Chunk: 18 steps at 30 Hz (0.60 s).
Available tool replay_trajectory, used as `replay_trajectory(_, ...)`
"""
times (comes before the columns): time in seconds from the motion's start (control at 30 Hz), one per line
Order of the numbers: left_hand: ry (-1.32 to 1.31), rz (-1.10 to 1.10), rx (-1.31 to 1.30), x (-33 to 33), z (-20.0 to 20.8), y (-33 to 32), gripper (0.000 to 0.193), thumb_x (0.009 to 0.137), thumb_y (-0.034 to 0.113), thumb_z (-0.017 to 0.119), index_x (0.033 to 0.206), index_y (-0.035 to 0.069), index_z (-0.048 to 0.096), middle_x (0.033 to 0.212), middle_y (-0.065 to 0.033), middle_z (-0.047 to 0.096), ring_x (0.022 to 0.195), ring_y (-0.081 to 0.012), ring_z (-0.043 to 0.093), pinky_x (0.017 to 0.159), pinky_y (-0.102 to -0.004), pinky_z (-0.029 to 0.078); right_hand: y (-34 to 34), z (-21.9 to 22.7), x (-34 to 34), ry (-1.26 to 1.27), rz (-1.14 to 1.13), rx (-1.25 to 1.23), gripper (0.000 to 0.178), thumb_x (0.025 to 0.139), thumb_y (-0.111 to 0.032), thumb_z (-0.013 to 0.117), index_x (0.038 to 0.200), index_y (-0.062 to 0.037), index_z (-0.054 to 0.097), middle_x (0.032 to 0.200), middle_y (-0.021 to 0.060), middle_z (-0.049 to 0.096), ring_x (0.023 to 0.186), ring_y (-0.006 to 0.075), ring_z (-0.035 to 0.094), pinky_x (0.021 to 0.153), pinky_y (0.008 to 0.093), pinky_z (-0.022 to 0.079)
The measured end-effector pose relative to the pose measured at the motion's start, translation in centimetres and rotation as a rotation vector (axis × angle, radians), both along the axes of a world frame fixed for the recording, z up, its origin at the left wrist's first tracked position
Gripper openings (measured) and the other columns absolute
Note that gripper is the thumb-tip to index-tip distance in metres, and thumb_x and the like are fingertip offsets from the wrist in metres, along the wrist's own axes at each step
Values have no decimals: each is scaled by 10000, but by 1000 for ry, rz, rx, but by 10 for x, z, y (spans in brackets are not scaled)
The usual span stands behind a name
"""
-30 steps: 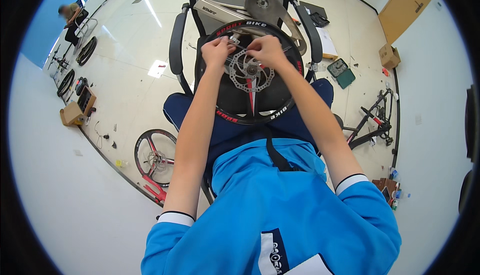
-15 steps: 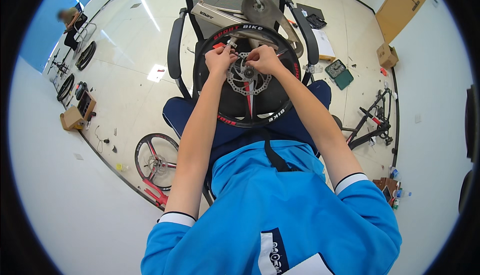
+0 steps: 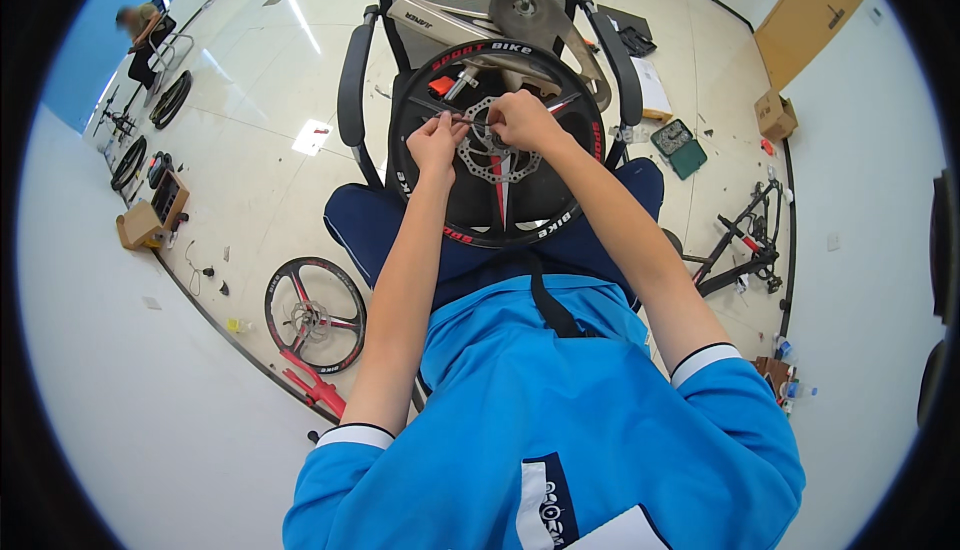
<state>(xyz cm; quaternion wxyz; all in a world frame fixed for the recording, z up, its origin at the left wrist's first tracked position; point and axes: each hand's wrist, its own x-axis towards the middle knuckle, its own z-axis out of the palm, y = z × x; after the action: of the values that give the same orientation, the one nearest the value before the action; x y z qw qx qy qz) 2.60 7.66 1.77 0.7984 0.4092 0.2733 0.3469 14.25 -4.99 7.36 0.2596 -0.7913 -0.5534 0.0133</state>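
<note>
While I lean over a three-spoke bicycle wheel (image 3: 503,198) lying between my thighs and the mesh-backed office chair (image 3: 356,80) ahead, block capitals in red and white run round its black rim. Pale metal frame tubing (image 3: 440,22) beyond the wheel carries dark lettering, too small for me to read surely, and white characters mark the navy patch (image 3: 549,500) on my blue shirt (image 3: 500,390), nearest me.

At the wheel's middle sits a silvery brake rotor (image 3: 482,157), flat, perforated and wavy-edged. Over its upper left, my left hand (image 3: 434,145) pinches a thin, dark, rod-like piece (image 3: 463,121) between thumb and fingertips. My right hand (image 3: 525,122) hovers over the rotor's top with fingers bent together; I cannot tell whether it grips that piece too. A bright red bit (image 3: 441,86) shows through the opening past my left fingers.

Glossy cream tiles (image 3: 240,185) spread around the wheel. To its lower left lie a second three-spoke wheel (image 3: 345,323) and a red fork (image 3: 318,390); to its right, an open green case (image 3: 688,158) and, lower, a black bicycle frame (image 3: 745,242). Far right stand a cardboard box (image 3: 777,115) and a tan door (image 3: 815,15); far left, someone sits (image 3: 145,35).
</note>
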Motion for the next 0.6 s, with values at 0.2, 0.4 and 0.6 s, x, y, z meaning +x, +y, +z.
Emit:
replay_trajectory(0.2, 263, -132, 212, 28, 26, 26, 212, 982, 94, 596, 961, -104, 668, 904, -141, 711, 769, -212, 727, 698, -280, 612, 4, 5, 2, 61, -98, -18, 134, 720, -73, 752, 845, -25, 753, 809, 155, 731, 786, 301, 717, 771, 377, 562)
replay_trajectory(0.4, 455, -186, 494, 60, 48, 22, 201, 972, 114, 610, 941, -55, 714, 833, -92, 718, 692, -171, 722, 575, -263, 574, 0, 3, 2, 202, -265, -70, 160, 705, -177, 818, 823, -79, 771, 870, 155, 736, 869, 321, 710, 810, 406, 561)
replay_trajectory(0.6, 648, -99, 1229, 83, 66, -10, 165, 860, 115, 648, 904, -12, 743, 896, -224, 715, 909, -372, 698, 844, -440, 545, -37, -8, 11, 308, -261, 46, 254, 734, -278, 817, 858, -59, 778, 793, 132, 738, 764, 264, 724, 749, 366, 569)
